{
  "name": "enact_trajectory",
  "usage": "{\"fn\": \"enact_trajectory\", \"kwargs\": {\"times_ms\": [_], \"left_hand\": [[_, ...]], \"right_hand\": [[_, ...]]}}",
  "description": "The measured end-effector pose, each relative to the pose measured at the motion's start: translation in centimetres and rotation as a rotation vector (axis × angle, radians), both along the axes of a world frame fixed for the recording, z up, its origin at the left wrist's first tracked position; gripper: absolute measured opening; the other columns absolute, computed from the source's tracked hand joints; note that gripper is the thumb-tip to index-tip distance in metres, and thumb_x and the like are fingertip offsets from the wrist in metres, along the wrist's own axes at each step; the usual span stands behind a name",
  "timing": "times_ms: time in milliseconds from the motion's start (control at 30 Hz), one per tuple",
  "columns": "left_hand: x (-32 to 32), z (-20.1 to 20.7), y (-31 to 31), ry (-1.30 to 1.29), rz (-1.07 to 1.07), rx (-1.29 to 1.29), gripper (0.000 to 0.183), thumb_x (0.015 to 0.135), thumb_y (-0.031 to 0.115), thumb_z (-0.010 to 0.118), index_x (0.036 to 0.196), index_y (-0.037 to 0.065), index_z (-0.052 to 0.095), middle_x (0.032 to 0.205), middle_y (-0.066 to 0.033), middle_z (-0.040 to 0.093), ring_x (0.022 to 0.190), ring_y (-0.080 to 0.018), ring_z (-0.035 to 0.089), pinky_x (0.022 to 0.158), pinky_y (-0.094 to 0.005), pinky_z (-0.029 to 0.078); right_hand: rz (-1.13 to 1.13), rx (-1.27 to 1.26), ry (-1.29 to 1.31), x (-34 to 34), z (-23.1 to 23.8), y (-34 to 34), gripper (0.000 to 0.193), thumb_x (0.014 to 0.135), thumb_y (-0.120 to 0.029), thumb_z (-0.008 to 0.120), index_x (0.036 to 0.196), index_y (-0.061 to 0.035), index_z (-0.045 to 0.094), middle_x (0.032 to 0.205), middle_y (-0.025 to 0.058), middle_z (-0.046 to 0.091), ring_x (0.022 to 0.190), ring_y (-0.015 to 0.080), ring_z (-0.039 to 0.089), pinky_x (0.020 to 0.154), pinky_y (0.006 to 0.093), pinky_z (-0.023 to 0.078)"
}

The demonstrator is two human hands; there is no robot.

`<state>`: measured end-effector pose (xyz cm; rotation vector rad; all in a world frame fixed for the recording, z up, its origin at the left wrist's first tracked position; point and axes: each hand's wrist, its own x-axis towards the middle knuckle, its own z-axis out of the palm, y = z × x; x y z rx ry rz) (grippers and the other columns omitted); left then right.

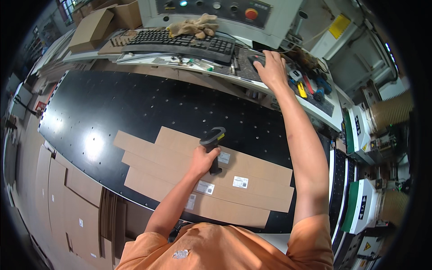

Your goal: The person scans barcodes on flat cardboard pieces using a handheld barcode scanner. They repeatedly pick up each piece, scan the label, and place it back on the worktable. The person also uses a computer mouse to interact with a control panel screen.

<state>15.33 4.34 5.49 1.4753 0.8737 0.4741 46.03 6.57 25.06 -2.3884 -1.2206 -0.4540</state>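
My left hand (pixel 204 161) is closed around the handle of a black barcode scanner (pixel 212 136). The scanner stands upright over several long, flat light-brown panels (pixel 155 175) lying side by side on a black table (pixel 121 105). White printed labels (pixel 240 182) are stuck on the panels, one of them just beside the scanner. My right arm reaches forward to a ledge, where my right hand (pixel 273 72) rests over a dark computer mouse (pixel 257 60); the palm and fingers cover most of it.
A black keyboard (pixel 180 43) with work gloves (pixel 196 27) on it lies left of the mouse. Hand tools (pixel 308 85) lie right of it. Behind rises a control panel with a red button (pixel 251 14). Machine units (pixel 360 207) stand at right, stacked panels (pixel 83 211) at lower left.
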Motion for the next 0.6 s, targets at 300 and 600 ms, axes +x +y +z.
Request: {"fn": "enact_trajectory", "kwargs": {"times_ms": [300, 600], "left_hand": [[0.2, -0.8, 0.0, -0.038, 0.022, -0.083, 0.029, 0.084, 0.025, 0.073, 0.09, -0.003, 0.071, 0.078, -0.0046, 0.067, 0.075, -0.0121, 0.061, 0.069, -0.0319, 0.05], [-0.2, -2.7, 1.3, -0.485, 0.144, -0.328, 0.025, 0.09, 0.024, 0.063, 0.088, -0.002, 0.062, 0.08, -0.0139, 0.068, 0.078, -0.0203, 0.065, 0.076, -0.0319, 0.05]], "right_hand": [[0.107, 0.15, 0.091, 2.8, -4.9, 2.4, 0.055, 0.088, -0.024, 0.072, 0.138, -0.0052, 0.058, 0.136, 0.0223, 0.053, 0.129, 0.0396, 0.052, 0.11, 0.0424, 0.043], [-0.035, 0.098, 0.102, 1.3, -4.7, 3.0, 0.053, 0.088, -0.02, 0.063, 0.139, -0.0083, 0.059, 0.146, 0.0208, 0.045, 0.125, 0.0413, 0.05, 0.106, 0.049, 0.046]]}}
